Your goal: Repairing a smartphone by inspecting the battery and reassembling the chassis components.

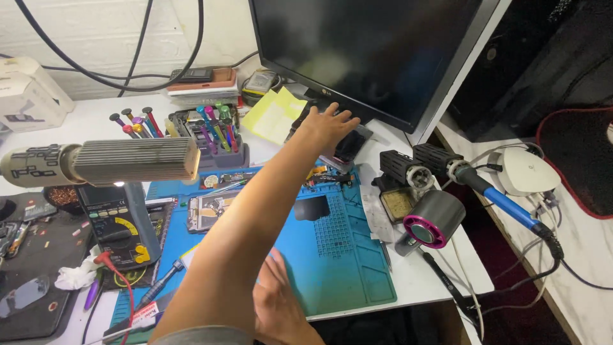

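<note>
The left hand point(329, 124), fingers spread and holding nothing, reaches just under the monitor point(377, 54), far nearer it than the open, empty right hand point(278, 306).

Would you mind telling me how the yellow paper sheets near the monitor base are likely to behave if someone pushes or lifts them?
The yellow paper sheets look thin and flat, so they are probably very light and floppy. Lying loosely overlapped, they would likely slide apart rather than move together. The left hand reaching beside them could easily brush and shift them.

Single head-worn view, looking down and forward, close over blue repair mat point(338, 255), monitor point(370, 51) beyond
</note>
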